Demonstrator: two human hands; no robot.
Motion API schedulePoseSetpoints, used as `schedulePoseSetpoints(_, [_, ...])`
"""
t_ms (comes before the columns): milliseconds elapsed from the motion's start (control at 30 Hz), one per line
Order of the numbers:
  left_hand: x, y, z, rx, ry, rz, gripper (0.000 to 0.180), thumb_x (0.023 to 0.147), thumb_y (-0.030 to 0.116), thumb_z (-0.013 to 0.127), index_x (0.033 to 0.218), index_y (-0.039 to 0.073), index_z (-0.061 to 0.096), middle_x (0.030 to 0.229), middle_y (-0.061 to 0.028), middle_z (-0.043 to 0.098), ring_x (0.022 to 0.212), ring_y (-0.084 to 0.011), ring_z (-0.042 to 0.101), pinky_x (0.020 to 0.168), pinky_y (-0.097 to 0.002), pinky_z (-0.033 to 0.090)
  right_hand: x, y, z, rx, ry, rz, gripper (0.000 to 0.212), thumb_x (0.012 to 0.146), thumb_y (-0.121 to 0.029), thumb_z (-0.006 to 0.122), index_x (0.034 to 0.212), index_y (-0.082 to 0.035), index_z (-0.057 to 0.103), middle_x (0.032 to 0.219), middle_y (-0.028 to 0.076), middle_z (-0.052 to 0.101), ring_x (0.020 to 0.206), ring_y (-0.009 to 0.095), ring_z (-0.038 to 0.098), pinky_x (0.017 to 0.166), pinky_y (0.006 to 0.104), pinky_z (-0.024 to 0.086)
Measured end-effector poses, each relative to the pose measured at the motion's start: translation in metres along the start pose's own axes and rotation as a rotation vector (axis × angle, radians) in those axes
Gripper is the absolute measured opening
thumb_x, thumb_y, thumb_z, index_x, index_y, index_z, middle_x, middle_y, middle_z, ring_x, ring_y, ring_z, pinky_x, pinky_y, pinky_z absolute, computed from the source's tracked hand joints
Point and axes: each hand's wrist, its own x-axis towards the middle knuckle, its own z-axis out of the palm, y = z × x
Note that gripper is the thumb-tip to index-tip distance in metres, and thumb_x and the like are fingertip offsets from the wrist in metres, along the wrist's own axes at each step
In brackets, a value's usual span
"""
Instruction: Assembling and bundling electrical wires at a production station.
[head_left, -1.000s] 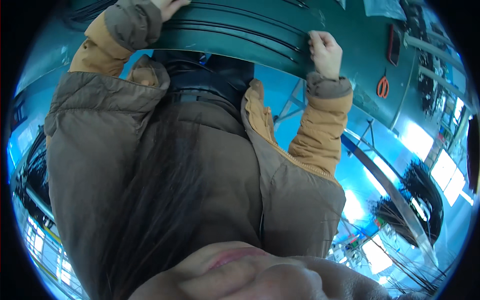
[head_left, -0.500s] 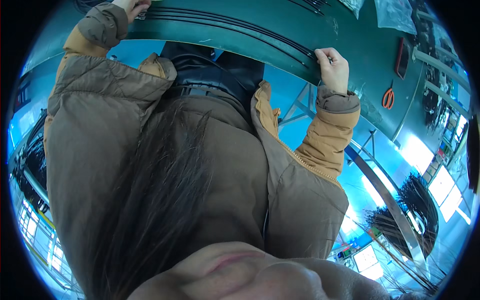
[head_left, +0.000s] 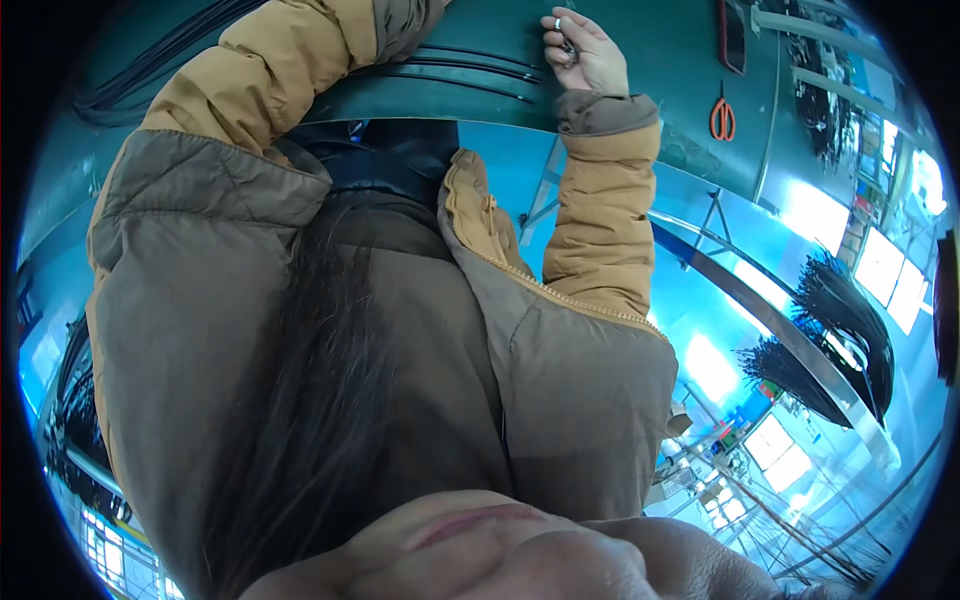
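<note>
Black cables [head_left: 470, 67] lie near the right hand [head_left: 594, 62], curled on a small silvery piece [head_left: 557, 25]; I cannot tell the left hand's grip, out of frame.

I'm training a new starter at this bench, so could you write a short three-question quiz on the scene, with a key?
1. Multiple choice: orange-handled scissors lie on a flat, smooth tabletop. What colour is it?
a) White
b) Green
c) Red

2. True or false: the person's bare right hand is touching the scissors.

3. Fill in: in the picture, the slender black cables lie to the ____ of the right hand.

Key:
1. b, green
2. False; they are apart
3. left
</note>
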Motion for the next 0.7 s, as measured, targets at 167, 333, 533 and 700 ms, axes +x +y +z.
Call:
schedulePoseSetpoints(167, [-0.013,0.018,-0.007,-0.290,0.204,0.069,0.011,0.092,0.010,0.064,0.101,0.005,0.061,0.101,-0.0187,0.057,0.089,-0.0397,0.060,0.081,-0.0461,0.051,0.004,0.011,-0.016,0.121,-0.011,-0.015,0.014,0.103,-0.012,0.064,0.113,-0.003,0.062,0.096,0.007,0.065,0.076,0.012,0.058,0.058,0.0220,0.046])
schedulePoseSetpoints(333, [-0.026,0.023,-0.007,-0.364,0.271,0.085,0.011,0.093,0.009,0.065,0.102,0.005,0.062,0.098,-0.0190,0.059,0.086,-0.0410,0.061,0.078,-0.0459,0.052,0.000,0.006,-0.001,0.085,-0.025,-0.016,0.016,0.103,-0.013,0.064,0.116,-0.003,0.063,0.094,0.005,0.063,0.075,0.013,0.058,0.059,0.0232,0.047])
schedulePoseSetpoints(533, [-0.029,0.028,-0.015,-0.386,0.180,0.109,0.009,0.096,0.010,0.064,0.104,0.007,0.065,0.098,-0.0184,0.062,0.090,-0.0413,0.063,0.080,-0.0465,0.053,-0.003,0.005,-0.004,0.031,-0.004,-0.038,0.015,0.102,-0.011,0.067,0.114,-0.003,0.064,0.092,0.005,0.063,0.076,0.014,0.059,0.060,0.0250,0.049])
schedulePoseSetpoints(700, [-0.032,0.032,-0.026,-0.383,0.163,0.154,0.009,0.095,0.009,0.065,0.104,0.007,0.064,0.098,-0.0189,0.062,0.089,-0.0415,0.063,0.078,-0.0470,0.053,-0.006,0.002,0.000,-0.023,0.012,-0.074,0.011,0.101,-0.011,0.068,0.109,-0.004,0.066,0.087,0.004,0.062,0.074,0.014,0.059,0.059,0.0249,0.049])
